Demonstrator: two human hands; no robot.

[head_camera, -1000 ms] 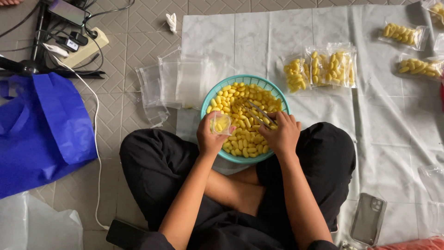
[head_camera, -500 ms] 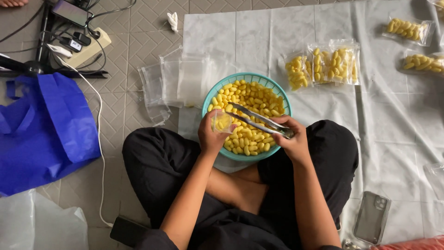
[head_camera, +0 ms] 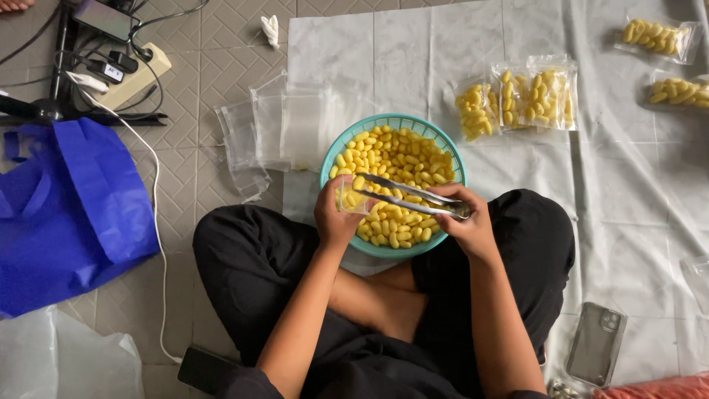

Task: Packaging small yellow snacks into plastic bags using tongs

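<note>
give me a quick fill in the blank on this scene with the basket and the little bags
1. The yellow pieces fill a round ____ basket.
2. The right hand grips metal ____, their tips at the small clear bag.
3. That small clear bag is held by the ____ hand.
4. A blue bag lies on the tiled floor on the person's ____ side.

Missing words: teal; tongs; left; left
</note>
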